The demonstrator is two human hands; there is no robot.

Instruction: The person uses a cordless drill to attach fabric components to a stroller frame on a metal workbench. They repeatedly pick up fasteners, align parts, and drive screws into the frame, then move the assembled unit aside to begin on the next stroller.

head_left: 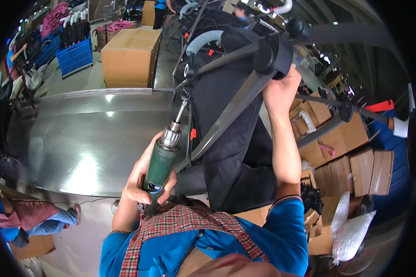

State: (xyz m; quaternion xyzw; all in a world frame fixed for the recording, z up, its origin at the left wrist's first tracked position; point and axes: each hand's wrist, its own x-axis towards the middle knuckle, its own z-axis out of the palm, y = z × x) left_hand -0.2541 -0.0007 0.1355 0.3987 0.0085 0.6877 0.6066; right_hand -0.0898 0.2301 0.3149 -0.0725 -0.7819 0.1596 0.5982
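My left hand (141,177) grips a green powered screwdriver (161,161), its bit pointing up at a joint of a folded stroller frame (226,115). The frame has grey metal tubes and black fabric (235,157) hanging down. Its black hub (270,53) sits at the top of a tube, and my right hand (282,90) holds the frame just below that hub. The stroller stands on a shiny steel table (78,138) right in front of me.
A large cardboard box (130,57) sits past the table's far edge, with blue crates (74,55) to its left. Stacked flat cartons (351,161) and clear plastic bags (353,228) lie at my right. Another person sits low at my left (27,217).
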